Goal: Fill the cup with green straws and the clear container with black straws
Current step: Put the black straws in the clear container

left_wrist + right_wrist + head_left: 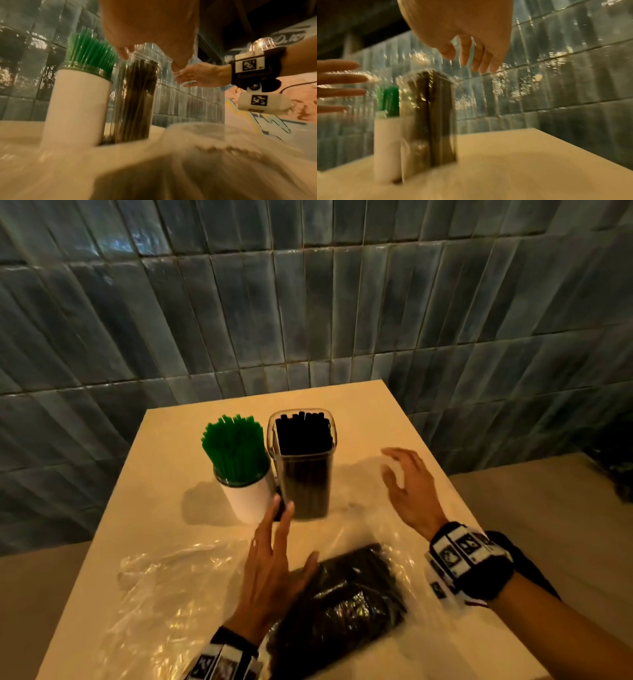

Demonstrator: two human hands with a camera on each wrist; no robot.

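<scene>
A white cup (248,501) packed with green straws (234,448) stands on the table beside a clear square container (303,467) full of black straws (301,431). My left hand (274,556) hovers in front of the two, fingers straight and spread, holding nothing. To the right of the container my right hand (407,484) is lifted, fingers relaxed and empty. The left wrist view shows the cup (77,105), the container (135,97) and the right hand (200,76) apart from them. The right wrist view is blurred, with the container (429,121) below my fingers (477,59).
A plastic bag holding more black straws (346,601) lies at the near edge, under my left forearm. A crumpled empty clear bag (164,587) lies to its left. The cream table (376,412) ends near a tiled wall (308,302).
</scene>
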